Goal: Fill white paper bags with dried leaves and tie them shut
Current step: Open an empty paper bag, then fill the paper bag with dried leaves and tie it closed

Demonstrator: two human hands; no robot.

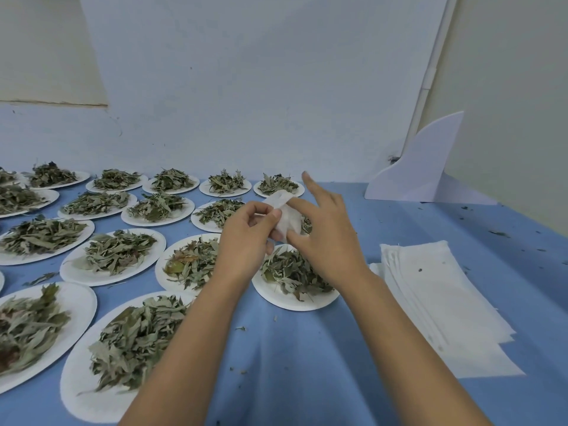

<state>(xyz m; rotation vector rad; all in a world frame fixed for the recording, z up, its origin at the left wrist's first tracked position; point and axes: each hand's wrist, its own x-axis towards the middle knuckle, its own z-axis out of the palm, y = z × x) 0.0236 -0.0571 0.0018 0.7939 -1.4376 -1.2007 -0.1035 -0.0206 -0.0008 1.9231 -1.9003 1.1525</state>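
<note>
A small white paper bag [287, 217] is held in the air above the plates, between both hands. My left hand [249, 238] pinches its left edge with thumb and curled fingers. My right hand [324, 232] grips the bag's right side with thumb and middle fingers, while its index finger points up and away. Directly below the hands sits a white plate [276, 298] with a heap of dried leaves [292, 273]. A stack of flat white paper bags [442, 302] lies to the right on the blue cloth.
Several white plates of dried leaves [123, 253] cover the left and middle of the blue-covered table [292, 364], in rows back to the wall. A white foam bracket [421, 170] stands at the back right. Leaf crumbs dot the cloth at right.
</note>
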